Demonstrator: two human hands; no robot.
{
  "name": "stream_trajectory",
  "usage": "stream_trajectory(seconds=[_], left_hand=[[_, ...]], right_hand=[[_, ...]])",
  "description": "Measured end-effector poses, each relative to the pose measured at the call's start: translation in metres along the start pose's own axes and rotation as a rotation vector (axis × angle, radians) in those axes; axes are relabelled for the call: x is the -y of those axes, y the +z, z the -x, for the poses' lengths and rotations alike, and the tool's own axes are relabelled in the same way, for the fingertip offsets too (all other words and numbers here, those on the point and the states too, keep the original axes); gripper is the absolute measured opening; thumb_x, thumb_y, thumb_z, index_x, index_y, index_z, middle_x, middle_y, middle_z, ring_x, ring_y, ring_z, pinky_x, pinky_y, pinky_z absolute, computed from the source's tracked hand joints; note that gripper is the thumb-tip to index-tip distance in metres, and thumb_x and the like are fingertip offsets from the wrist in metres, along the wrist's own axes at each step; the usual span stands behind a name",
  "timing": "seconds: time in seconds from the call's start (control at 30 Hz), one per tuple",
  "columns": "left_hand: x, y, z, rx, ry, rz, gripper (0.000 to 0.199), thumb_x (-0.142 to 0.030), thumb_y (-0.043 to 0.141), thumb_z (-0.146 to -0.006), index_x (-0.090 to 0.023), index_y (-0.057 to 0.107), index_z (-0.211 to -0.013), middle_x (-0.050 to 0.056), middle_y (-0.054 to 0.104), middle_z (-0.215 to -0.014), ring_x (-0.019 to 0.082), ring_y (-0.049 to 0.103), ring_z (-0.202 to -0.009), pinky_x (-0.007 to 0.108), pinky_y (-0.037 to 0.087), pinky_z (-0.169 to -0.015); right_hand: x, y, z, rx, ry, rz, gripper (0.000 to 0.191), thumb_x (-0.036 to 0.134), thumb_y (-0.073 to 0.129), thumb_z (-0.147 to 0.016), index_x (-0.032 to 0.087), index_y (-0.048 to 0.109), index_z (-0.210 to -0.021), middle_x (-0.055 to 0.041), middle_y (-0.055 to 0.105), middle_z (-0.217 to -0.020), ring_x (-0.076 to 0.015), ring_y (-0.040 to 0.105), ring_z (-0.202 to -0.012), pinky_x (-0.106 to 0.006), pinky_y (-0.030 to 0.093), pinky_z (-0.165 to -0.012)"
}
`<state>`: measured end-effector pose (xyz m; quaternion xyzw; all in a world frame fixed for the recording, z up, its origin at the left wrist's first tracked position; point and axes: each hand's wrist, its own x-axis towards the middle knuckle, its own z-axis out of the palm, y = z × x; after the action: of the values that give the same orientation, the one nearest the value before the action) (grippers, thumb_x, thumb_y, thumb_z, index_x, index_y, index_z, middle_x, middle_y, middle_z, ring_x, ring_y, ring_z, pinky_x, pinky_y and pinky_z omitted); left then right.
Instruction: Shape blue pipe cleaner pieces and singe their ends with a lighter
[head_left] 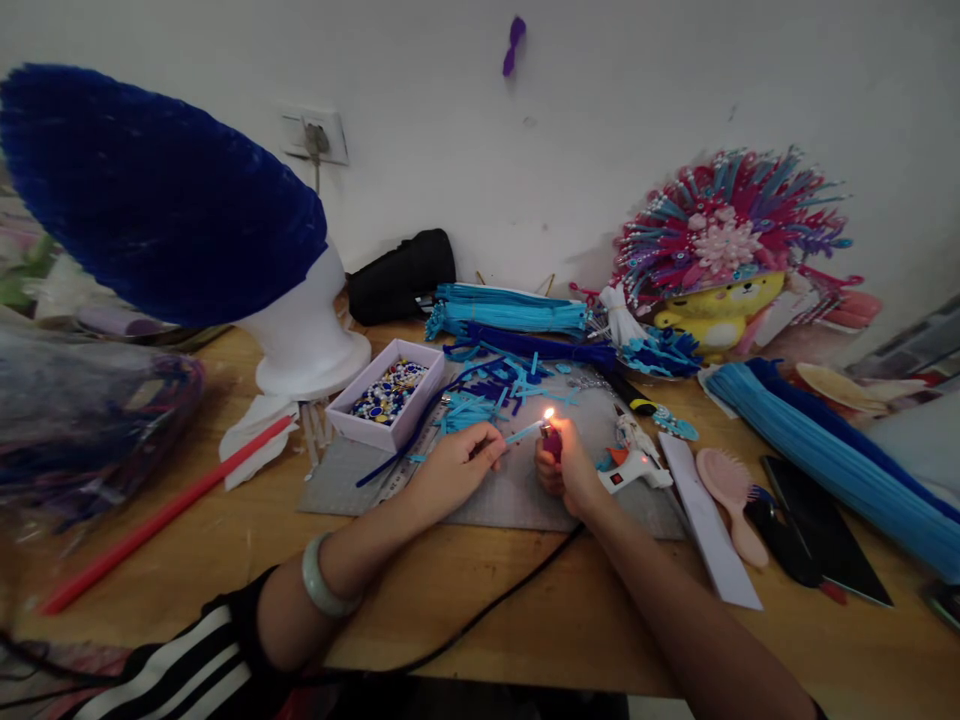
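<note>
Beyond the left hand (pixel 461 462), a box (pixel 365 429) of beads (pixel 390 391).

The lighter (pixel 553 446) looks plastic, the table (pixel 439 575) smooth wood, the bundled blue stems (pixel 517 312) fuzzy and matt.

A thin, straight light-blue strip (pixel 523 433) is held below and right of the frame's centre, rising slightly rightward, its right end near the lit flame (pixel 549 413) of a purplish-red lighter (pixel 553 446), held roughly upright, partly hidden.
</note>
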<state>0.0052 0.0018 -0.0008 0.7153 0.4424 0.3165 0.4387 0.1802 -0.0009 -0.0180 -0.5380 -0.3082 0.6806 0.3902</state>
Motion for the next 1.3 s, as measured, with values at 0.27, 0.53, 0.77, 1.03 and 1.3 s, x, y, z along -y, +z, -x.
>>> stream_trajectory(seconds=[0.27, 0.53, 0.77, 1.03, 1.3], left_hand=[[-0.001, -0.001, 0.0, 0.015, 0.0, -0.001, 0.022, -0.029, 0.047, -0.087, -0.022, 0.051, -0.066, -0.003, 0.055, -0.064, 0.016, 0.053, -0.066, 0.027, 0.04, -0.068], [0.004, 0.0, -0.001, -0.012, 0.024, -0.027, 0.025, -0.03, 0.044, -0.089, -0.022, 0.052, -0.067, -0.002, 0.055, -0.065, 0.017, 0.053, -0.068, 0.028, 0.04, -0.069], [0.011, 0.001, -0.004, -0.09, 0.05, 0.024, 0.03, -0.036, 0.04, -0.09, -0.023, 0.051, -0.066, -0.001, 0.054, -0.065, 0.018, 0.053, -0.067, 0.03, 0.042, -0.071], [0.012, 0.005, -0.006, -0.117, -0.026, 0.164, 0.03, -0.04, 0.04, -0.089, -0.023, 0.052, -0.067, -0.003, 0.052, -0.059, 0.016, 0.048, -0.056, 0.029, 0.04, -0.06], [0.009, 0.005, -0.006, -0.166, -0.104, 0.233, 0.029, -0.04, 0.043, -0.088, -0.022, 0.053, -0.067, -0.004, 0.053, -0.055, 0.015, 0.047, -0.051, 0.029, 0.04, -0.057]], right_hand=[[0.0, 0.001, 0.001, -0.003, -0.012, -0.01, 0.062, 0.07, 0.031, -0.087, 0.023, 0.03, -0.046, 0.0079, 0.016, -0.038, -0.0056, 0.007, -0.035, -0.019, 0.007, -0.033], [-0.001, -0.002, 0.0, 0.034, -0.055, -0.043, 0.062, 0.075, 0.035, -0.08, 0.023, 0.033, -0.046, 0.0096, 0.016, -0.037, -0.005, 0.008, -0.034, -0.018, 0.008, -0.032], [0.004, 0.003, 0.004, -0.037, -0.002, -0.045, 0.059, 0.063, 0.028, -0.088, 0.023, 0.03, -0.045, 0.009, 0.016, -0.036, -0.0052, 0.007, -0.033, -0.018, 0.008, -0.031], [0.003, 0.003, 0.003, -0.039, 0.029, 0.012, 0.058, 0.06, 0.031, -0.089, 0.023, 0.03, -0.045, 0.0088, 0.016, -0.036, -0.0057, 0.007, -0.034, -0.018, 0.008, -0.033], [-0.004, -0.003, -0.007, -0.038, 0.053, 0.09, 0.062, 0.066, 0.028, -0.091, 0.024, 0.031, -0.046, 0.0075, 0.016, -0.038, -0.0066, 0.01, -0.034, -0.021, 0.009, -0.035]])
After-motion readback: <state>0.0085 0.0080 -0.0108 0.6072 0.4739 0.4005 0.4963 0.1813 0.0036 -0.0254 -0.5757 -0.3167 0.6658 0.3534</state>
